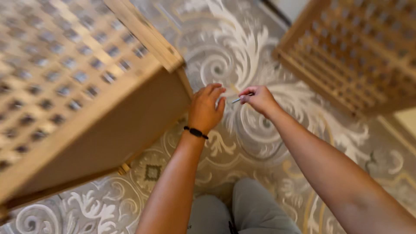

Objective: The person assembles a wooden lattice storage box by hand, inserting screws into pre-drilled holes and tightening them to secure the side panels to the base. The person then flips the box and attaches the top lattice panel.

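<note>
My left hand point(206, 108) hangs over the patterned carpet, fingers curled and apart, right beside the corner of a large wooden lattice panel frame point(86, 86). A dark bracelet circles its wrist. My right hand point(258, 99) is closed on a small thin metal tool point(236, 100), whose tip points left toward my left fingers. The two hands are a few centimetres apart. The picture is blurred by motion, so the tool's kind is unclear.
A second wooden lattice piece point(355, 52) stands at the upper right. A grey and cream ornate carpet point(242, 52) covers the floor. My knees in grey trousers point(242, 212) show at the bottom.
</note>
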